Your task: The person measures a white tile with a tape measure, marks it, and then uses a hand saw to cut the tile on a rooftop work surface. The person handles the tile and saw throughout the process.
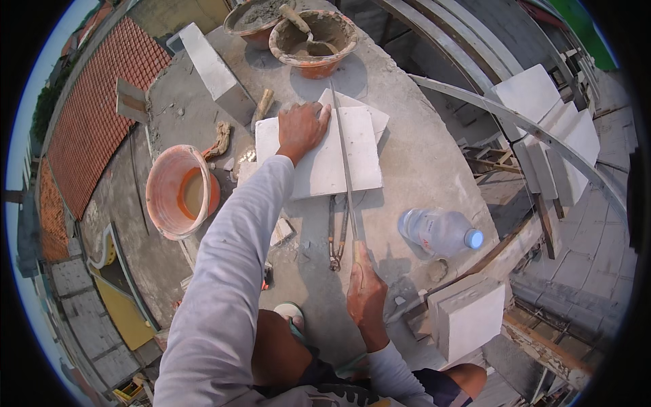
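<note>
A white lightweight concrete block (319, 169) lies across another white block (375, 121), whose corner shows at its right. My left hand (303, 132) presses on the upper block, fingers bent over its far edge. Below it, my right hand (367, 292) is closed around the light handle of a hand saw (344, 152). The long, narrow blade runs across the block's top, pointing away from me, close to my left fingers. Whether its teeth sit in a cut cannot be made out. Pincers (335, 244) lie just left of the saw, partly under the block.
Mortar tubs (314, 68) stand at the far end, one holding a trowel (298, 22). An orange bucket (178, 197) with liquid stands left, a hammer (263, 107) beyond it. A water bottle (439, 232) lies right, near the slab's edge and a drop. Stacked blocks (468, 315) stand lower right.
</note>
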Demonstrator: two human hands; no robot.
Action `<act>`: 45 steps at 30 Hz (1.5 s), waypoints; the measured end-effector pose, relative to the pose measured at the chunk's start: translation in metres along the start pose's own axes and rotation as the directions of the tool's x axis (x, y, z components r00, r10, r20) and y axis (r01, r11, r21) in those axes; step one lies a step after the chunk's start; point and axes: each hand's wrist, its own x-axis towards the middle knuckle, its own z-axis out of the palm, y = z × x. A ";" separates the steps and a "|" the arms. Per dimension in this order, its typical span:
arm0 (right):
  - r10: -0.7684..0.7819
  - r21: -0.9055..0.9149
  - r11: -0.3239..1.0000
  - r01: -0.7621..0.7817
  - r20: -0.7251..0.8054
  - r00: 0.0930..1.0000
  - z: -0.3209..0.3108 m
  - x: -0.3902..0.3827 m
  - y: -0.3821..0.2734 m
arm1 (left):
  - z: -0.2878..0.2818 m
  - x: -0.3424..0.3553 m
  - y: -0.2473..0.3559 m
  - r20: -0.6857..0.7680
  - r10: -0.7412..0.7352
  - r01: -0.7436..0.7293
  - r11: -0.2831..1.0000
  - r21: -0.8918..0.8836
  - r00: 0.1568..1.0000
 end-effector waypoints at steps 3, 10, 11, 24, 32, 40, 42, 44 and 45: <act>-0.165 -0.059 0.985 0.161 -0.062 0.984 0.002 -0.059 0.059 | 0.003 0.002 0.004 0.009 -0.003 0.003 1.000 -0.005 1.000; -0.033 0.018 0.999 0.034 -0.068 0.997 0.010 -0.042 0.040 | 0.001 0.000 0.001 -0.015 0.019 -0.020 0.999 -0.042 1.000; -0.059 0.004 0.998 0.059 -0.070 0.996 0.010 -0.026 0.032 | 0.004 0.000 0.000 -0.018 0.027 -0.028 0.998 -0.056 0.999; -0.146 -0.007 0.989 0.146 -0.107 0.983 0.018 -0.015 0.021 | 0.010 -0.006 -0.003 0.014 0.041 -0.041 0.999 -0.018 0.999; 0.046 -0.219 0.975 -0.030 0.070 0.997 -0.001 -0.106 0.091 | 0.007 0.004 -0.005 -0.030 0.078 -0.078 0.997 -0.016 0.997; -0.065 -0.084 0.994 0.063 -0.019 0.998 0.018 -0.063 0.072 | 0.010 0.005 -0.007 0.033 0.025 -0.026 0.999 0.029 0.999; 0.069 -0.134 0.989 -0.064 0.036 0.997 0.015 -0.102 0.093 | 0.007 0.008 -0.005 0.005 0.038 -0.038 0.999 0.028 0.999; 0.088 -0.171 0.982 -0.078 0.055 0.995 0.012 -0.106 0.085 | 0.014 -0.001 -0.007 -0.005 0.042 -0.042 0.999 0.010 0.999; 0.046 -0.151 0.987 -0.045 0.007 0.999 0.017 -0.101 0.081 | 0.019 -0.007 -0.008 -0.014 0.044 -0.044 0.999 -0.005 0.999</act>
